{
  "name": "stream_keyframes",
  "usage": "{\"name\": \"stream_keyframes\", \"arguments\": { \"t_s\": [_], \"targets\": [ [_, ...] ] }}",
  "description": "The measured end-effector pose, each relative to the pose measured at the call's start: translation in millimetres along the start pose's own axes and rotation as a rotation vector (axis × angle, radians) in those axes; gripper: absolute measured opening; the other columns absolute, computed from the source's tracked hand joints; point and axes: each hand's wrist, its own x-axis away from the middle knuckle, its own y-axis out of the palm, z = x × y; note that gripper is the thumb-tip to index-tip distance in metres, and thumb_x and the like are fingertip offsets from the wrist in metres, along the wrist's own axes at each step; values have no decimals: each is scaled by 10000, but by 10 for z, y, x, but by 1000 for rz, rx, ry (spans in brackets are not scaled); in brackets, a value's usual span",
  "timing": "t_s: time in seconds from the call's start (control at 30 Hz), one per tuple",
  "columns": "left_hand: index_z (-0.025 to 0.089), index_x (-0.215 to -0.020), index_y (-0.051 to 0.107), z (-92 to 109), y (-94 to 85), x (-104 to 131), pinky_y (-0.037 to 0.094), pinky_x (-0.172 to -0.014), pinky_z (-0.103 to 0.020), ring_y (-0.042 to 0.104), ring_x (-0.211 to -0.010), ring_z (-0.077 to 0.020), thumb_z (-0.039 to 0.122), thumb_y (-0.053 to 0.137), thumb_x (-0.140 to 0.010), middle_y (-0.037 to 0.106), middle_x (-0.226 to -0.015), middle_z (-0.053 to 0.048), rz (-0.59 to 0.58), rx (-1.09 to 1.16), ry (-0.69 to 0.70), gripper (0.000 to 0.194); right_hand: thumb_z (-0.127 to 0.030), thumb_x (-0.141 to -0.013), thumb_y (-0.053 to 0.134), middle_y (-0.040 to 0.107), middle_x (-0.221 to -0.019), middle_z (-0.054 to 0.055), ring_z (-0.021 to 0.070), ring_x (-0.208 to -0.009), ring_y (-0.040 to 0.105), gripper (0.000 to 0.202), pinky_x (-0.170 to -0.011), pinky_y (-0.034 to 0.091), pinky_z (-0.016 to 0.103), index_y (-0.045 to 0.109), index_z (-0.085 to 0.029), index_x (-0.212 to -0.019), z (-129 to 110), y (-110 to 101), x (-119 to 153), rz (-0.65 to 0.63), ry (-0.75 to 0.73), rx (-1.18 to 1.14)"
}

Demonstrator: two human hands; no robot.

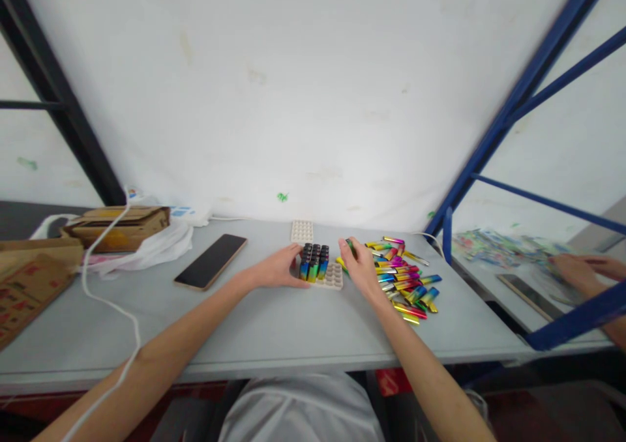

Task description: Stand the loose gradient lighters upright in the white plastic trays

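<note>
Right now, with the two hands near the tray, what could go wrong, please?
The left hand is close against the upright pieces, so a small push might tip some.
The pile is loose, and its pieces could slide if the right hand brushes them.
The cable appears to cross the left forearm and might snag.

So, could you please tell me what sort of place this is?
Probably a shared workbench: upright shiny pieces in a white tray, a loose pile alongside, and another person's hand beyond the blue frame.
</note>
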Motion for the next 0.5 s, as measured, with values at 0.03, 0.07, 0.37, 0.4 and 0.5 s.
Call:
{"name": "stream_keyframes", "arguments": {
  "t_s": [0.03, 0.07, 0.37, 0.4, 0.5],
  "targets": [
    [191, -1126, 643, 2, -1, 2, 540, -790, -355, 655, -883, -254, 577, 925, -701, 696, -1055, -56, -2, 4, -2, 639, -681, -1024, 493, 389, -617, -56, 148, -620, 401, 537, -610, 314, 293, 412, -262, -697, -16, -3, 4, 9, -10, 18],
    [192, -1122, 643, 5, -2, 3, 541, -790, -356, 656, -881, -254, 579, 924, -700, 695, -1056, -57, -2, 6, -2, 638, -655, -1009, 504, 369, -608, -56, 146, -619, 386, 530, -610, 298, 297, 392, -263, -670, -25, -3, 6, 21, -14, 36],
    [195, -1150, 655, 20, -4, 3, 553, -797, -361, 664, -891, -259, 611, 919, -704, 705, -1058, -54, 6, 5, 2, 664, -551, -951, 494, 369, -598, -49, 154, -618, 395, 418, -611, 283, 304, 419, -263, -659, 23, 26, -2, 33, 11, 105],
    [196, -1145, 653, 16, -3, 4, 554, -797, -360, 664, -892, -259, 602, 922, -703, 704, -1052, -52, 8, 4, 3, 658, -574, -971, 503, 392, -607, -48, 157, -625, 414, 433, -620, 303, 303, 445, -258, -680, 15, 18, -1, 34, 7, 102],
    [198, -1124, 649, 7, 1, 6, 553, -791, -355, 660, -884, -252, 577, 930, -700, 702, -1037, -45, 14, 7, 9, 635, -626, -1023, 529, 491, -642, -44, 170, -638, 492, 435, -640, 367, 301, 554, -244, -814, -19, -21, 16, -2, -10, 73]
  ]
}}
